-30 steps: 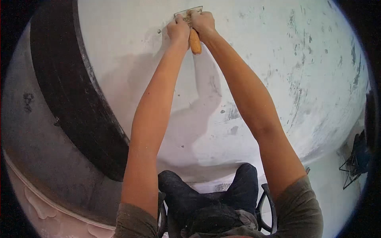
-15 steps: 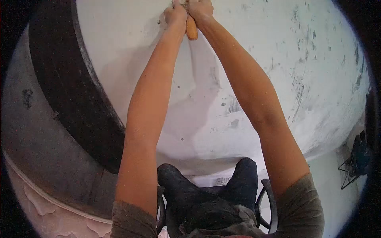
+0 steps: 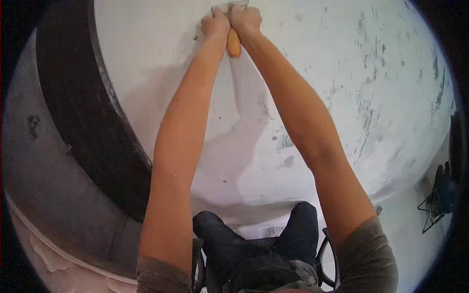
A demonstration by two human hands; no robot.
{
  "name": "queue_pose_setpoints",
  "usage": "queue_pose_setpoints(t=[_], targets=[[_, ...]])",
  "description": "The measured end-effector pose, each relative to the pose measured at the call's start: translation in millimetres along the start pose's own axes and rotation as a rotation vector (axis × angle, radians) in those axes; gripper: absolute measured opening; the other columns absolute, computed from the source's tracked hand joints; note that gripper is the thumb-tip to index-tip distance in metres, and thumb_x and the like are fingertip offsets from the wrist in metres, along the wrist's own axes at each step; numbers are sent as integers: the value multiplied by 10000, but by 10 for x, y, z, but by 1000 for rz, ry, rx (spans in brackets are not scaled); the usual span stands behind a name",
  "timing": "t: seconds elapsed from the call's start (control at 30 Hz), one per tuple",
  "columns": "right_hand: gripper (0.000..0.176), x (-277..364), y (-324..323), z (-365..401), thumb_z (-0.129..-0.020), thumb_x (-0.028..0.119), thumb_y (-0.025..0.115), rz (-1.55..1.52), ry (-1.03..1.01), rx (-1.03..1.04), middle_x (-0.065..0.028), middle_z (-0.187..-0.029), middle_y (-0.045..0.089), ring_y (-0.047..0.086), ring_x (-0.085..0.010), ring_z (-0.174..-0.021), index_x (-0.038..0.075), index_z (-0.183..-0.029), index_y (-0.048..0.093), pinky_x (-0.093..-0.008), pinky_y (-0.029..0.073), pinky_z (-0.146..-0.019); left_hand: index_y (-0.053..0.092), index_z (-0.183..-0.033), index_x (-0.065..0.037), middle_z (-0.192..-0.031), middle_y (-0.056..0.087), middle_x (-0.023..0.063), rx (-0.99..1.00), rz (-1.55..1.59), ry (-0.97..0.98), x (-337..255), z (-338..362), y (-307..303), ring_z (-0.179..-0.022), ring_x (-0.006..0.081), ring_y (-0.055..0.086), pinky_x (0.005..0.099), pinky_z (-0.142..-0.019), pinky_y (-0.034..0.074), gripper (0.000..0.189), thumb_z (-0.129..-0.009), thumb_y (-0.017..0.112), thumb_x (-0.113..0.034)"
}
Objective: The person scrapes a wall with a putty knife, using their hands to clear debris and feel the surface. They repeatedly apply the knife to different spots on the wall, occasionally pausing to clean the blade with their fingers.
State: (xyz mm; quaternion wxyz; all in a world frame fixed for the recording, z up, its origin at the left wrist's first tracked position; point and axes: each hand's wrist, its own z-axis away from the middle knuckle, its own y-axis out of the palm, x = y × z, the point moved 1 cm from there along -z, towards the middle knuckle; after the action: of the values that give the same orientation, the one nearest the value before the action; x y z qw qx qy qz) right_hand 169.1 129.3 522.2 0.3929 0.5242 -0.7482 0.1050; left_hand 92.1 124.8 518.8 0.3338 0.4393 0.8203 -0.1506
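Observation:
Both my arms reach out to the top of the view over a large white surface (image 3: 312, 73) with dark scuffs. My left hand (image 3: 215, 24) and my right hand (image 3: 245, 20) are closed side by side on a tool with an orange-brown handle (image 3: 234, 44). The handle's end sticks out toward me between my wrists. Beyond my knuckles the tool's flat, pale edge shows, resting on or close to the white surface. My fingertips are mostly hidden by the backs of my hands.
A wide black curved band (image 3: 73, 97) borders the white surface on the left, with a dark grey area (image 3: 29, 161) outside it. My legs and the chair's armrests (image 3: 326, 259) are at the bottom. A dark object with thin legs (image 3: 442, 193) stands at the far right.
Both hands and the tool have come slightly toward me, and the tool's flat edge now shows above my knuckles. My hands have kept hold of it.

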Motion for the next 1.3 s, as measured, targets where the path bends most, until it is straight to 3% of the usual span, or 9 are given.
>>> queue_pose_setpoints(t=[0.13, 0.33, 0.4, 0.73, 0.87, 0.93, 1.0, 1.17, 1.3], targets=[[460, -176, 167, -211, -865, 318, 557, -81, -63, 72, -312, -878, 667, 681, -384, -890, -131, -876, 656, -433, 534, -738, 638, -1156, 3, -1204, 608, 253, 67, -31, -167, -72, 93, -108, -1161, 418, 553, 464, -986, 432, 611, -948, 356, -498], [459, -282, 43, -119, -831, 297, 616, -117, 2, 133, -217, -923, 680, 659, -257, -824, -148, -939, 648, -381, 529, -704, 622, -1098, 103, -1154, 614, 289, 68, 128, -30, 180, 37, 41, -1100, 402, 584, 428, -964, 441, 541, -961, 423, -380], [480, -193, -26, -44, -833, 319, 604, -120, 21, 131, -221, -925, 681, 669, -272, -844, -147, -937, 651, -385, 532, -719, 617, -1149, 64, -1152, 635, 209, 75, 36, -6, 95, 186, -46, -1025, 322, 617, 418, -863, 477, 574, -902, 434, -421], [536, -110, 262, -413, -890, 380, 531, 113, -20, -21, -308, -930, 669, 673, -389, -922, -143, -934, 642, -433, 531, -793, 641, -1155, 14, -1208, 612, 244, 91, -159, -144, -7, -237, 4, -1152, 399, 568, 442, -982, 437, 646, -935, 357, -523], [515, 4, -6, -129, -860, 352, 571, -86, 74, 113, -295, -1000, 664, 670, -353, -938, -143, -988, 637, -406, 523, -811, 591, -1200, 63, -1189, 628, 204, 144, 54, -292, -487, 488, -265, -1047, 313, 621, 407, -887, 481, 606, -911, 468, -455], [483, 56, -144, 27, -842, 314, 598, -142, 114, 123, -274, -1029, 667, 671, -319, -931, -139, -1003, 643, -387, 517, -820, 584, -1199, 65, -1177, 632, 187, 76, -7, -247, -46, 157, -11, -1019, 303, 627, 402, -864, 490, 601, -911, 477, -453], [413, -76, -167, 23, -795, 237, 626, -49, 68, 93, -288, -1039, 658, 673, -357, -962, -141, -959, 638, -388, 531, -822, 586, -1172, 110, -1232, 577, 287, 57, 168, -63, 85, 172, 66, -1117, 416, 580, 421, -987, 435, 557, -950, 416, -372], [450, -75, -88, -46, -816, 293, 640, 3, 2, 47, -216, -941, 687, 678, -276, -829, -134, -957, 657, -349, 526, -726, 593, -1201, 60, -1246, 579, 263, 101, 218, -98, 134, 32, 118, -1147, 406, 561, 427, -981, 438, 525, -957, 413, -369], [525, -212, 30, -235, -862, 365, 577, 42, 15, 99, -321, -1008, 653, 666, -373, -966, -142, -990, 632, -417, 530, -796, 597, -1183, 65, -1186, 610, 262, 77, 229, -156, -68, 291, -32, -1079, 385, 602, 423, -946, 464, 500, -955, 417, -342]])
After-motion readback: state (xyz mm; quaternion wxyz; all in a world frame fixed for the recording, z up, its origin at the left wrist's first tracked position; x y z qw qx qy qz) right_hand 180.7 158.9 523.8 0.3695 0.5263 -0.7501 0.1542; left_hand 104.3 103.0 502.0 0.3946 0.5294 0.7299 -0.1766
